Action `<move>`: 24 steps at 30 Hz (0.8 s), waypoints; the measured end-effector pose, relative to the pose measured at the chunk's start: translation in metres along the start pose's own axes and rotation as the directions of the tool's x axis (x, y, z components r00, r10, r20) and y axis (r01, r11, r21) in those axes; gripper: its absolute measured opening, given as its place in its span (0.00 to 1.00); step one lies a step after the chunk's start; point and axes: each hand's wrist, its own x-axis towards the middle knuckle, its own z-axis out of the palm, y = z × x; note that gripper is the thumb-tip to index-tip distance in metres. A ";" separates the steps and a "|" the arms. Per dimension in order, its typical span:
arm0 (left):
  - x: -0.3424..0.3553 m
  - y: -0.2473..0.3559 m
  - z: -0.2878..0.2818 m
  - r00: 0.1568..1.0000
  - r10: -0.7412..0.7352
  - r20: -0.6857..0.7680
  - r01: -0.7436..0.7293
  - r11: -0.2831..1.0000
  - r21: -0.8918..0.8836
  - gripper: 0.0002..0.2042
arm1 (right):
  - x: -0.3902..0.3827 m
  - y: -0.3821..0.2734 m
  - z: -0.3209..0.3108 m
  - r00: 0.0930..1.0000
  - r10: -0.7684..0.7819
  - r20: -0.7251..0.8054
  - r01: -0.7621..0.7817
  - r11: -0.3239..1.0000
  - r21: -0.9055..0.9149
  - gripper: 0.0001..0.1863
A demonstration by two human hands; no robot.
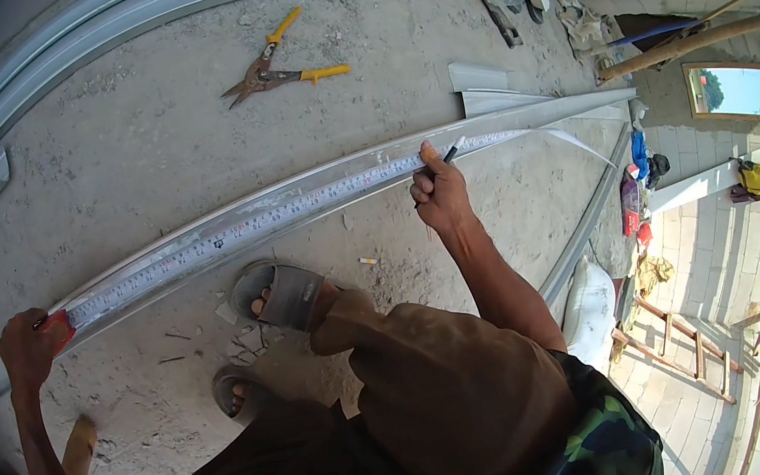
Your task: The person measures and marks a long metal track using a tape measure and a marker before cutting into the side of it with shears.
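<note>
Both your hands are closed and busy along one long line: your left hand (29,353), at the far left, has its fingers curled around the red end of a tape measure, and your right hand (441,193), right of centre, grips a small pen with its thumb raised against the edge of the metal.

Largest first, a dusty concrete floor (165,132) spreads beneath everything. Across it, in front of your sandals (285,297), lies the long grey metal strip (368,160), looking curved through the wide lens. Stretched along it, between your hands and on past the right one, is the white blade of the tape measure (258,223). Yellow-handled snips (260,77) lie beyond the strip, spread apart and untouched. Smallest is the dark pen (454,150) with a pale end, slanting up from your right fingers.

You appear to be measuring the strip and settling a place to mark. As I judge it, the next move calls for a steady left hand, a flat blade and the pen's writing end brought to the metal.

Your left hand covers most of the red end, and the strip's left end fades into the dark rim. Past your right hand the blade bends off the strip, its tip unclear. I cannot tell whether your right thumb presses the blade, or whether any mark exists.
</note>
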 end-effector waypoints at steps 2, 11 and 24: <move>0.005 0.023 0.003 0.995 0.037 0.092 -0.044 0.996 0.084 0.16 | -0.020 0.026 0.008 0.993 0.085 0.083 -0.085 0.996 -0.003 0.12; 0.008 -0.049 0.007 1.000 0.029 0.013 -0.029 0.999 0.046 0.15 | 0.009 -0.032 -0.043 0.990 -0.100 0.105 0.078 0.978 0.193 0.11; 0.000 0.016 0.001 0.995 0.081 0.064 -0.089 0.986 0.137 0.16 | -0.041 0.046 0.003 0.970 0.217 0.110 -0.223 0.974 0.050 0.12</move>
